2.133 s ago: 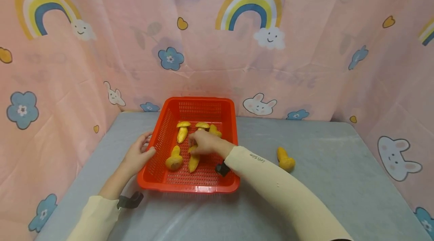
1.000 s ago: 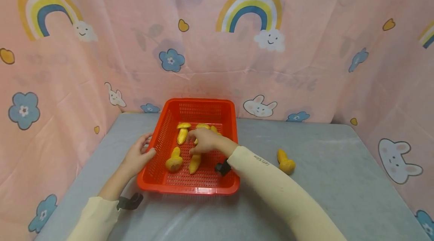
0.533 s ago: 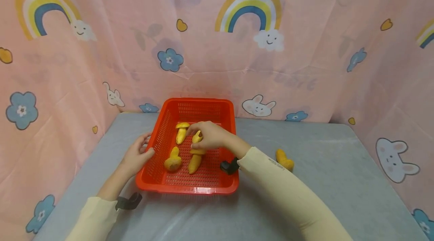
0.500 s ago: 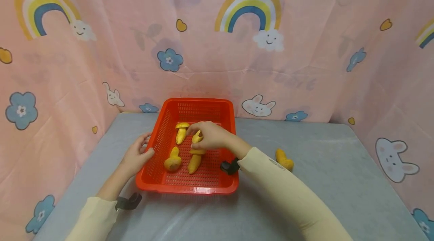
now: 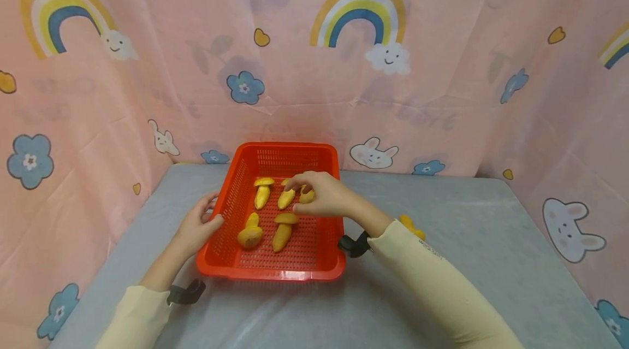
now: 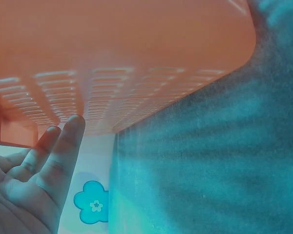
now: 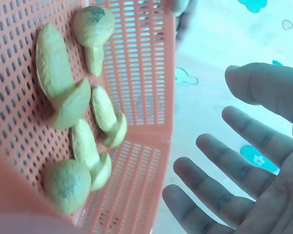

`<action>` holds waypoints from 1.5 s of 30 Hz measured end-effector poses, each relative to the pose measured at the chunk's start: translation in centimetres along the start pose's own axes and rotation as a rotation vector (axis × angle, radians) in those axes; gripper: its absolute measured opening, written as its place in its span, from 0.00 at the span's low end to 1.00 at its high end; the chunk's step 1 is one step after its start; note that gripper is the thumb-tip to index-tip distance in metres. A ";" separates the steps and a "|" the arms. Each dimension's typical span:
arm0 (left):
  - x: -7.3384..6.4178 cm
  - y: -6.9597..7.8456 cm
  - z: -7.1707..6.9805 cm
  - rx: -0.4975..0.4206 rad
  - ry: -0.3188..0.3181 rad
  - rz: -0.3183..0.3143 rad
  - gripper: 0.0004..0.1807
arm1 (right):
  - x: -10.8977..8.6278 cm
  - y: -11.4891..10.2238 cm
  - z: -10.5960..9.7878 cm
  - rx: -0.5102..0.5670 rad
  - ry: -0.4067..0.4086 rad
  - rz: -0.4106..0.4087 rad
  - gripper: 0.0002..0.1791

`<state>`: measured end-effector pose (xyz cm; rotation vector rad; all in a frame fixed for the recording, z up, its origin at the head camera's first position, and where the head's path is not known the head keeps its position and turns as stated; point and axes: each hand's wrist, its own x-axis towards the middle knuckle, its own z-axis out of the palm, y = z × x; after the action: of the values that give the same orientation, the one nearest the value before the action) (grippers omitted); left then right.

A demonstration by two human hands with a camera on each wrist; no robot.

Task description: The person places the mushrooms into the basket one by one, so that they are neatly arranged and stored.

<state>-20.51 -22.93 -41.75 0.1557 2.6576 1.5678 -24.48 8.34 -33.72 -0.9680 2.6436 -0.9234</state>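
Note:
Several yellow mushrooms lie apart on the floor of a red plastic basket [image 5: 272, 274] with slotted walls. Two of them, a mushroom [image 5: 250, 233] with its cap toward me and a mushroom [image 5: 282, 237] with its stem toward me, are in the front half. Farther back are a mushroom [image 5: 262, 197] and two more, partly covered by my right hand [image 5: 324, 196]. That hand hovers over the basket's right side, fingers spread and nothing between them in the right wrist view. My left hand [image 5: 196, 229] is at the basket's left wall, thumb by the rim, straight fingers [image 6: 63, 156] outside.
Another yellow mushroom [image 5: 411, 226] lies on the grey table [image 5: 481, 229] to the right, partly behind my right sleeve. A pink patterned curtain [image 5: 295, 114] hangs behind and on both sides. A dark strap [image 5: 354, 245] is at my right wrist.
My right hand has lifted off the mushrooms in the middle and drawn to the right, its fingers opening and more mushrooms showing. The left hand and basket have stayed put.

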 end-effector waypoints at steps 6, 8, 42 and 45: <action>-0.1 0.0 0.0 0.013 -0.001 0.011 0.33 | -1.3 0.4 -1.1 -0.018 0.016 -0.030 0.20; -0.1 0.0 0.0 0.013 -0.002 0.010 0.33 | -1.7 0.6 -1.4 -0.030 0.020 -0.030 0.20; -0.2 0.0 -0.4 0.032 0.013 0.015 0.33 | -8.8 4.9 -4.3 0.002 0.115 0.035 0.20; -0.4 0.2 -0.4 0.024 0.014 0.022 0.33 | -9.6 5.7 -4.5 0.001 0.126 0.046 0.19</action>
<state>-20.16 -23.16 -41.37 0.1768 2.6951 1.5500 -21.69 20.00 -34.11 -0.8723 2.7557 -1.0066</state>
